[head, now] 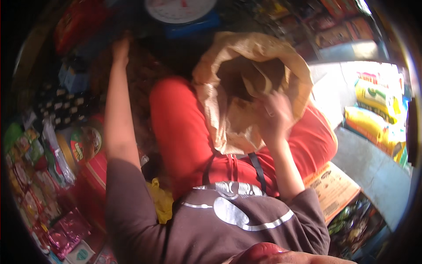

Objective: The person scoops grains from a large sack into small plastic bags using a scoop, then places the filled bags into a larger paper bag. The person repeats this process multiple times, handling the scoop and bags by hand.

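A tan woven plastic sack stands with its mouth rolled wide between my knees. My right hand reaches into its opening, and the fingers close on the lower end of a pale curved piece. That piece looks like the edge of a scoop or cut container, but blur hides its full shape. Shadow fills the sack's depth, so its contents cannot be told. Stretched far forward at the upper left, my left hand is dark and blurred near a dark blue shape. What it touches is hidden.
Beyond the sack stands a dial scale with a blue body. Packaged goods crowd the left side, beside a round tub. A cardboard box sits by my right leg, near a blue-grey surface and yellow packs.
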`<move>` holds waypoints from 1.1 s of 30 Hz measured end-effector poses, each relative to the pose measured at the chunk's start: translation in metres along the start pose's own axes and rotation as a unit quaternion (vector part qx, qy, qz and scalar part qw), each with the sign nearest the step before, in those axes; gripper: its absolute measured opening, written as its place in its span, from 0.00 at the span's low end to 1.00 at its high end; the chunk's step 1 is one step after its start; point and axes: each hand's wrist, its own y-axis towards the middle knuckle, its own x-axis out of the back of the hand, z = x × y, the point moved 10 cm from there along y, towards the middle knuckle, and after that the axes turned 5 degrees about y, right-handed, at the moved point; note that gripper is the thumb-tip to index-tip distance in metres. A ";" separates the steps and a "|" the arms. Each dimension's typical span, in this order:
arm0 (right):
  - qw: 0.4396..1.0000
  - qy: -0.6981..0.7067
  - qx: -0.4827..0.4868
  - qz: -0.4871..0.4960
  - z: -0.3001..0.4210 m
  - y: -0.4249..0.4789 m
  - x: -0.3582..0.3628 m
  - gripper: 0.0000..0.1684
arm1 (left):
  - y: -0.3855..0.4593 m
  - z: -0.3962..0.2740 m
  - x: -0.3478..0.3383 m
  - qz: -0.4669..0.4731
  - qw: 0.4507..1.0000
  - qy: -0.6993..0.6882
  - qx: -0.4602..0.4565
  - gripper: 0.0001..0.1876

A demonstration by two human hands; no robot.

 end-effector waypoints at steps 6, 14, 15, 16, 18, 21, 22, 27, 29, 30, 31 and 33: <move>0.987 0.034 -0.069 -0.140 -0.046 -0.028 0.067 0.18 | -0.271 -0.115 -0.051 0.142 0.977 -0.151 -0.041 0.40; 0.846 0.098 -0.508 0.124 -0.179 -0.170 0.005 0.43 | -0.309 -0.067 -0.137 -0.003 0.956 0.227 -0.184 0.46; 0.819 0.118 -0.533 0.178 -0.171 -0.168 -0.011 0.39 | -0.301 -0.053 -0.146 0.054 0.959 0.244 -0.131 0.41; 0.853 0.085 -0.497 0.137 -0.178 -0.157 -0.014 0.36 | -0.290 -0.044 -0.154 0.111 0.956 0.257 -0.083 0.37; 0.896 0.093 -0.432 0.053 -0.180 -0.126 0.002 0.30 | -0.257 -0.035 -0.156 0.121 0.941 0.299 -0.100 0.28; 0.927 0.110 -0.357 -0.025 -0.157 -0.074 0.073 0.23 | -0.204 -0.093 -0.118 0.086 0.971 0.198 -0.099 0.24; 0.942 0.048 -0.332 -0.024 -0.152 -0.059 0.099 0.23 | -0.185 -0.108 -0.115 0.118 0.967 0.183 -0.131 0.26; 0.952 -0.129 -0.255 0.111 -0.068 -0.010 0.161 0.14 | -0.214 -0.136 -0.092 0.067 0.976 0.141 -0.150 0.45; 0.985 -0.094 -0.145 0.010 -0.013 0.032 0.161 0.16 | -0.247 -0.137 -0.076 0.037 0.981 0.119 -0.149 0.51; 0.980 -0.132 -0.134 0.059 -0.011 0.046 0.130 0.18 | -0.265 -0.137 -0.070 0.026 0.982 0.108 -0.151 0.53; 0.973 -0.165 -0.119 0.108 -0.018 0.065 0.090 0.19 | -0.279 -0.131 -0.069 0.038 0.983 0.111 -0.142 0.56; 0.917 -0.273 -0.023 0.290 -0.049 0.081 -0.021 0.13 | -0.305 -0.120 -0.073 0.074 0.984 0.100 -0.125 0.60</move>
